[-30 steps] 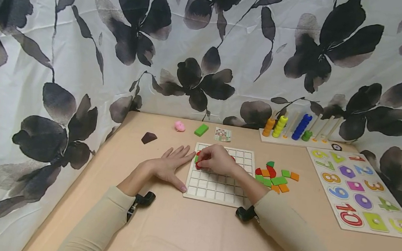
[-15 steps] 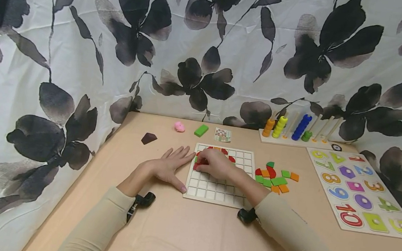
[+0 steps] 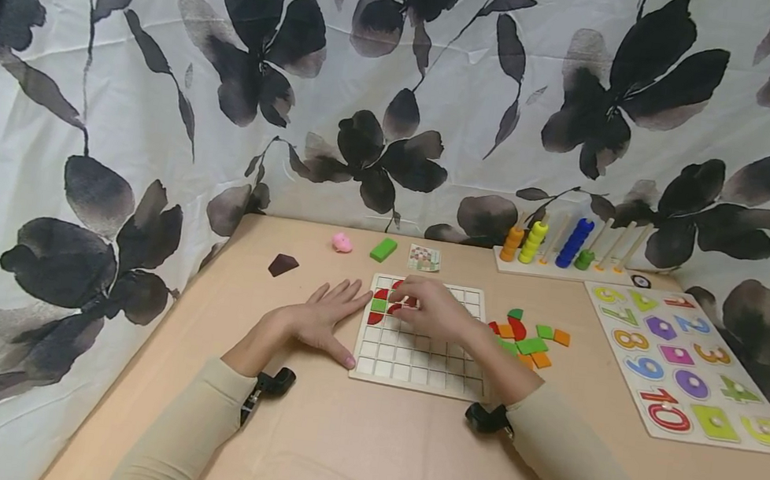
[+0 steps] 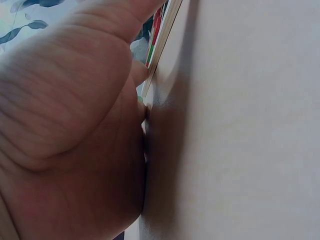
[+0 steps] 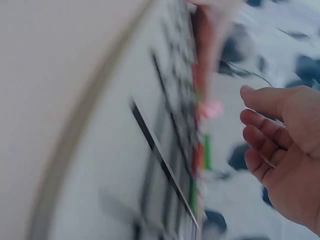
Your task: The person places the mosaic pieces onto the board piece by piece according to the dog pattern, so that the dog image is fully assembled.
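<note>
A white grid board (image 3: 406, 365) lies in front of me. My left hand (image 3: 321, 324) rests spread at its left side, fingertips and thumb at the edge. In the left wrist view, the left hand (image 4: 65, 110) lies close along the table beside the board's edge. In the board's left column sit a green square (image 3: 378, 305) and a red piece with a rounded side (image 3: 374, 319), with more red pieces close by. Over the upper part of the board hovers my right hand (image 3: 434, 307), hiding some pieces. The right wrist view shows the right hand (image 5: 285, 145) with loosely bent fingers and nothing between them.
Loose red, green and orange pieces (image 3: 530, 344) lie right of the board. Farther right is a number puzzle (image 3: 688, 365). Behind stand a bead-peg stand (image 3: 567, 272), a patterned card (image 3: 424, 258), a green block (image 3: 383, 249), a pink toy (image 3: 342, 242) and a dark piece (image 3: 283, 264).
My right hand has let go of the red piece in the left column, lifted and moved right, uncovering that column. The left hand has stayed in place.
</note>
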`<state>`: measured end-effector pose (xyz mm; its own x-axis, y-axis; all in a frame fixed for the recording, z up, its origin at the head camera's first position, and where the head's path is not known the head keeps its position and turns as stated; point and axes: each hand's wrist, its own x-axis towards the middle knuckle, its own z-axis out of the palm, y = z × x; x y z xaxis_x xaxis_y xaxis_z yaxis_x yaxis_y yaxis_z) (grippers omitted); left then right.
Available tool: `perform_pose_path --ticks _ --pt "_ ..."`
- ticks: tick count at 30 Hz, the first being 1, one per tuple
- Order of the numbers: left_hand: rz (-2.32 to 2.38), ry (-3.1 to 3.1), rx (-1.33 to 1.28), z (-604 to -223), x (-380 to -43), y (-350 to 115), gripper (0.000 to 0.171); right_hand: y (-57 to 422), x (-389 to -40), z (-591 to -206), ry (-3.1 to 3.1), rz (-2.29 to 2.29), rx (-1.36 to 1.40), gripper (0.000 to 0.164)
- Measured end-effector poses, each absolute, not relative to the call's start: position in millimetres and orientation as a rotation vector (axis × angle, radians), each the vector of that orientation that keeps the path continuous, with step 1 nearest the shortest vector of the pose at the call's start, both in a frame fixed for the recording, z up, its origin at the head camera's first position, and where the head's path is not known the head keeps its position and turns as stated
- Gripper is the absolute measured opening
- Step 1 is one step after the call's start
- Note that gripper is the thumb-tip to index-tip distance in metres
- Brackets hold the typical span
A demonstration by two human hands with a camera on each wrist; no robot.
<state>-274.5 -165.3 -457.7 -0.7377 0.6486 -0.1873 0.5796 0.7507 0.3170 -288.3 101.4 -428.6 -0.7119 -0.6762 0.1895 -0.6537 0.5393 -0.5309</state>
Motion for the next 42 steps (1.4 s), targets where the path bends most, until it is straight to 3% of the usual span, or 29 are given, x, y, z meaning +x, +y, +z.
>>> perform_pose_path --ticks 8,16,31,42 --pt "0.364 2.669 0.954 -461.4 -273.9 -166.4 0.126 189.9 -285.7 -420.2 2.791 -0.927 -0.933 0.029" --pt "0.364 2.676 0.966 -464.2 -275.6 -165.5 0.127 246.0 -294.8 -427.4 2.739 -0.864 -0.717 0.021" --pt "0.363 2.681 0.953 -465.4 -278.4 -164.7 0.129 257.6 -301.4 -441.9 2.653 -0.856 -0.693 0.021" --pt "0.350 2.672 0.953 -462.7 -276.0 -164.3 0.128 248.4 -300.0 -428.3 2.633 -1.107 -0.790 0.009"
